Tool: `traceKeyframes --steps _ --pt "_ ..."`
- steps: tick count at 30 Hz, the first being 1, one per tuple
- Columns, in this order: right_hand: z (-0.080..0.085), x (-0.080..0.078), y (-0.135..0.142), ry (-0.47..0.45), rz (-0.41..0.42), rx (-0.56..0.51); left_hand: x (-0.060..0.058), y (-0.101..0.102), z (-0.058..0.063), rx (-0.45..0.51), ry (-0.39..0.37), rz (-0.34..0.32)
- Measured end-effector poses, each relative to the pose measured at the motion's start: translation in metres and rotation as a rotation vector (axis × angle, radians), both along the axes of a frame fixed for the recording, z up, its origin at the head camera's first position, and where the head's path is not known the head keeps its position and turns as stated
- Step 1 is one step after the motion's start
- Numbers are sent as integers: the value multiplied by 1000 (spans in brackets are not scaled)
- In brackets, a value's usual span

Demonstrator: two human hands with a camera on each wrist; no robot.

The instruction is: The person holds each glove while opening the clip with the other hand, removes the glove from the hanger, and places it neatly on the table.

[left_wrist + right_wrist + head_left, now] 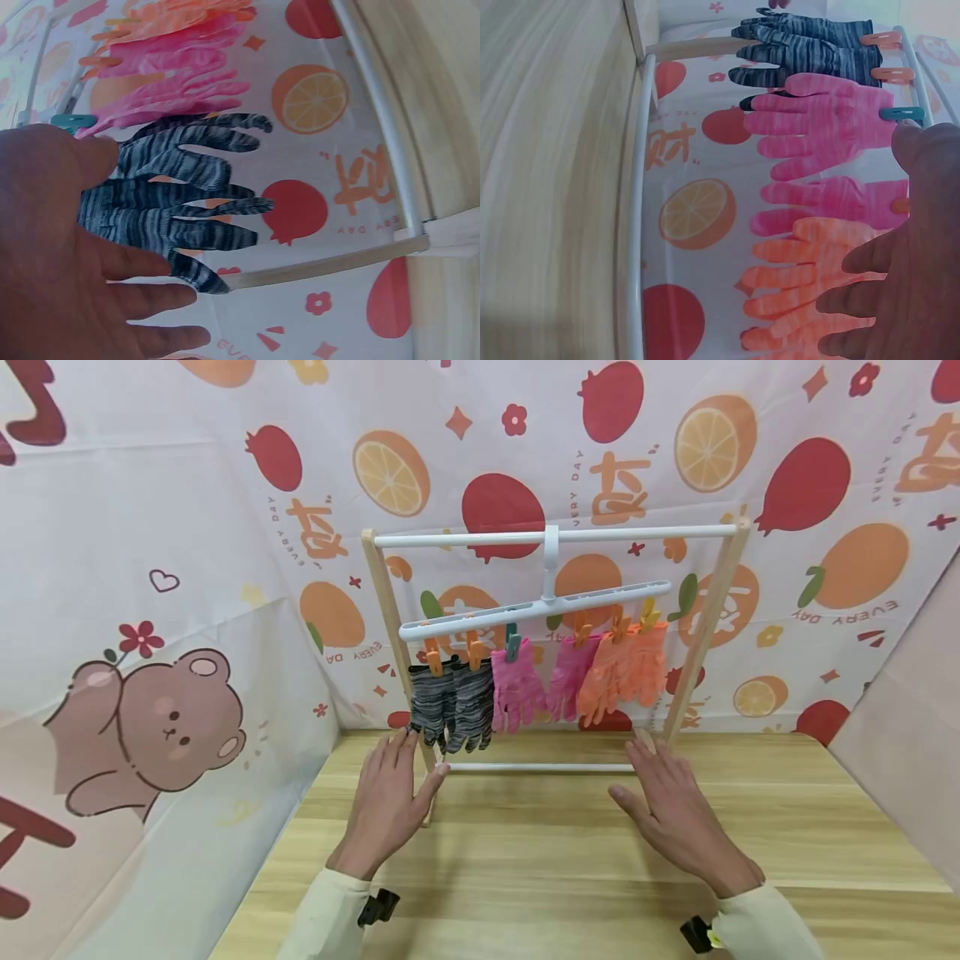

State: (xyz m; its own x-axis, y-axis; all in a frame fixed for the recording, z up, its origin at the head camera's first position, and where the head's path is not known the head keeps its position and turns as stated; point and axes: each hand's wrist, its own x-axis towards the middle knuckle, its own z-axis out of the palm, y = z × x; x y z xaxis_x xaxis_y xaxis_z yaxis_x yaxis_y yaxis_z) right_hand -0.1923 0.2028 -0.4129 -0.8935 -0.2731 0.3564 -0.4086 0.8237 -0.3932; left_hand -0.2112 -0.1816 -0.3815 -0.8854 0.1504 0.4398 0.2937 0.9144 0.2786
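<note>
Gloves [517, 689] clipped below tilted hanger [480, 617], left hand [386, 802], right hand [678, 814] straight-fingered, holding nothing, well apart near posts [707, 627].

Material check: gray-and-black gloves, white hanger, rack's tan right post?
Gray-and-black striped gloves: knit fabric, matte; mottled yarn bands, soft drape.
White T-shaped hanger: probably plastic, smooth; slotted, molded-looking bar.
Tan, straight right rack post: likely wood, matte; pale wood colour, though grain is hard to make out.

A white hanger [551, 605]; orange, teal and yellow clothespins [513, 648]; grey-black striped gloves [474, 706], pink gloves [517, 689], orange gloves [604, 681]; white backdrop [555, 456] printed with red and orange fruit [503, 512].
</note>
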Motion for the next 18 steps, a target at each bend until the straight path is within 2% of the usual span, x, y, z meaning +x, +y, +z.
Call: traceKeyframes --steps 4,12,18 --pt "5 -1 -5 15 9 2 -6 -1 6 40 33 14" --pt "23 -9 -20 76 46 3 -22 4 26 133 114 -17" --pt "48 -15 -46 124 117 -17 -36 12 43 287 85 -11"
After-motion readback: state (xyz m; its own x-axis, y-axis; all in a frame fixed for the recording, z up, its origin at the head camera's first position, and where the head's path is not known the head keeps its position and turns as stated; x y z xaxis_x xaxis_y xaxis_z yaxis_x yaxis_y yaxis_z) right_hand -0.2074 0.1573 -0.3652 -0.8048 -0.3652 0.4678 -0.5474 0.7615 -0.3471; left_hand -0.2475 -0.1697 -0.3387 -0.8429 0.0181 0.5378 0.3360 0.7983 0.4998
